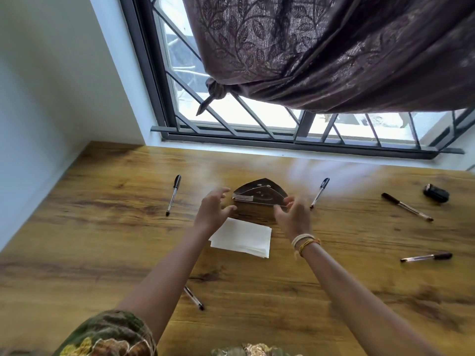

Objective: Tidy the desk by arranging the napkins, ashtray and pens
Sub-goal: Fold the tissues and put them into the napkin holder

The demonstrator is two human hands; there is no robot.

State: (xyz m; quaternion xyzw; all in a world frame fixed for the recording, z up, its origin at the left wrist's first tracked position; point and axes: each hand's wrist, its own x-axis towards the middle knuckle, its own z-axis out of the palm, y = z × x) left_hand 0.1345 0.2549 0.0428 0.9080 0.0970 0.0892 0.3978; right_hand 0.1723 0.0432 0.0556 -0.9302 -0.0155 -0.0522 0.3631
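Observation:
A triangular metal ashtray [261, 193] sits near the middle of the wooden desk [102, 240]. My left hand [214, 208] hovers just left of it with fingers spread, holding nothing. My right hand [293, 214] is at the ashtray's right corner, fingers loosely curved; whether it touches is unclear. A stack of white napkins [244, 237] lies between my forearms, just in front of the ashtray. Several pens lie scattered: one far left [173, 195], a blue-capped one [319, 192] right of the ashtray, two at right [407, 207] [426, 257], one partly under my left forearm [194, 298].
A small black object [436, 193] lies at the desk's far right. A barred window [257, 119] with a knotted brown curtain [321, 52] runs along the desk's far edge. A white wall [51, 86] borders the left side.

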